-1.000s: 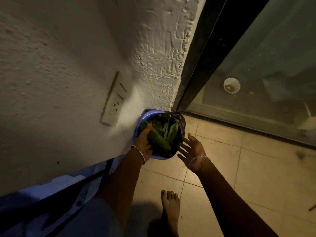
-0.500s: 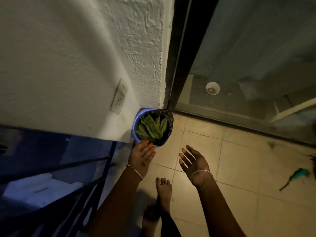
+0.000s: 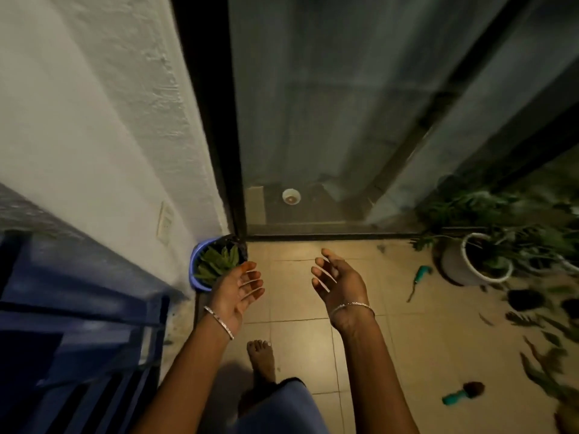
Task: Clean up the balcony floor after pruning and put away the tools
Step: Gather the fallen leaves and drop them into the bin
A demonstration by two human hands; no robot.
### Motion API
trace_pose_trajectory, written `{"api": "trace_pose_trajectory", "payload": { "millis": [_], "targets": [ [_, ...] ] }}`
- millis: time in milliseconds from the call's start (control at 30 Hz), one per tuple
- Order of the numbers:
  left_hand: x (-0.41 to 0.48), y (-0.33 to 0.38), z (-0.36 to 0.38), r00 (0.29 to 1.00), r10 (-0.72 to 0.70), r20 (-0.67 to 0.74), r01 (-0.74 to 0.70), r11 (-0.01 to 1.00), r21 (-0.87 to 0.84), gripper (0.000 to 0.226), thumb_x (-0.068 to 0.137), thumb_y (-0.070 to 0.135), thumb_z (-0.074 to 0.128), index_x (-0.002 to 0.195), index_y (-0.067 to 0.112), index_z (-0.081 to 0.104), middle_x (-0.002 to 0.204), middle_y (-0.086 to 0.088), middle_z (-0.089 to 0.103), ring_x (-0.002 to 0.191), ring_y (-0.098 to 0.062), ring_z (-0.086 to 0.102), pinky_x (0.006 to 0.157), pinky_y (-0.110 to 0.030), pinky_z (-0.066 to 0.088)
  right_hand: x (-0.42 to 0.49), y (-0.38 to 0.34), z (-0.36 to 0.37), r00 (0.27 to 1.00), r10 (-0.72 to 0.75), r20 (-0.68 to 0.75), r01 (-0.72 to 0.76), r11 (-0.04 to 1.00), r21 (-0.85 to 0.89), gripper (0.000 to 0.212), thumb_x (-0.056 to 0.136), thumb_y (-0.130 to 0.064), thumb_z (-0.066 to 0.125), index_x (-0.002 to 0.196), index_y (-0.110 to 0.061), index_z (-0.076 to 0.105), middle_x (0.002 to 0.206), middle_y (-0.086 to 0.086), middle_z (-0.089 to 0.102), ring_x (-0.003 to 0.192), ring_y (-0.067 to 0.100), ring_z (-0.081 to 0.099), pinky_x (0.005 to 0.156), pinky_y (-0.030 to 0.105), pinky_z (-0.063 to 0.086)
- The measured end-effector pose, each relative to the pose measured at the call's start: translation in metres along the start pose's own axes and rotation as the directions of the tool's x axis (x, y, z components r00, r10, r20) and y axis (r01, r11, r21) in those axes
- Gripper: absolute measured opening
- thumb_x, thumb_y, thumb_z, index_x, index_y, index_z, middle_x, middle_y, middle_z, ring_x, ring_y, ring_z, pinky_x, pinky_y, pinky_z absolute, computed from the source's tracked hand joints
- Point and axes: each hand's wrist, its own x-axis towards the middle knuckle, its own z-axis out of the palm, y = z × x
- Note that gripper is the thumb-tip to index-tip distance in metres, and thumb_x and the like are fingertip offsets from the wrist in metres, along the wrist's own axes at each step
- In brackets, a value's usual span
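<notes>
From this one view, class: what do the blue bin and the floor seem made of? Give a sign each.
The blue bin looks like plastic, matte: thin, evenly coloured rim. The floor is probably ceramic tile, slightly glossy: grout lines and a soft sheen.

blue bin [image 3: 195, 261], green leaves [image 3: 216, 265], beige floor tiles [image 3: 294, 333]

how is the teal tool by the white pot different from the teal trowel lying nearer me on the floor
The tool by the white pot ends in a thin, narrow shaft; the trowel ends in a broad, rounded dark head. The tool lies close beside the pot; the trowel lies apart from it, nearer the person, by scattered leaves. Both have teal handles and lie flat on the tiled floor.
</notes>
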Motion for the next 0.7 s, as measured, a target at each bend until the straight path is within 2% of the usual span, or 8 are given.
{"api": "trace_pose_trajectory", "payload": {
  "millis": [200, 400, 533, 700],
  "targets": [
    [-0.071, -0.004, 0.059, 0.978, 0.039, 0.203, -0.071, 0.986, 0.154, 0.014, 0.096, 0.016, 0.054, 0.096, 0.008, 0.065, 0.084, -0.008, 0.064, 0.078, -0.021, 0.062, 0.078, -0.037, 0.053, -0.086, -0.056, -0.061, 0.976, -0.203, -0.084, 0.210, 0.975, 0.080, 0.024, 0.096, -0.017, 0.053, 0.111, -0.008, 0.069, 0.087, 0.006, 0.070, 0.074, 0.018, 0.065, 0.072, 0.033, 0.051],
    [-0.116, -0.037, 0.134, 0.914, -0.068, 0.401, -0.066, 0.948, 0.311, 0.019, 0.094, 0.020, 0.058, 0.105, 0.007, 0.065, 0.087, -0.007, 0.065, 0.077, -0.019, 0.064, 0.072, -0.034, 0.054, -0.148, -0.090, -0.134, 0.918, -0.323, -0.232, 0.363, 0.918, 0.160, 0.022, 0.097, -0.017, 0.053, 0.109, -0.009, 0.069, 0.087, 0.006, 0.069, 0.074, 0.017, 0.065, 0.069, 0.031, 0.051],
    [-0.151, -0.074, 0.198, 0.830, -0.147, 0.538, -0.094, 0.914, 0.395, 0.018, 0.094, 0.020, 0.058, 0.105, 0.009, 0.065, 0.082, -0.004, 0.065, 0.073, -0.017, 0.064, 0.072, -0.033, 0.053, -0.180, -0.105, -0.198, 0.857, -0.367, -0.362, 0.461, 0.861, 0.217, 0.023, 0.096, -0.016, 0.054, 0.112, -0.007, 0.068, 0.085, 0.006, 0.068, 0.072, 0.018, 0.064, 0.068, 0.031, 0.050],
    [-0.189, -0.140, 0.269, 0.733, -0.265, 0.626, -0.113, 0.860, 0.498, 0.020, 0.095, 0.021, 0.057, 0.107, 0.008, 0.065, 0.078, -0.002, 0.066, 0.069, -0.015, 0.064, 0.069, -0.032, 0.053, -0.211, -0.117, -0.284, 0.781, -0.340, -0.523, 0.528, 0.807, 0.264, 0.019, 0.096, -0.014, 0.053, 0.106, -0.007, 0.068, 0.081, 0.005, 0.068, 0.068, 0.017, 0.063, 0.065, 0.030, 0.048]
  ]
}}
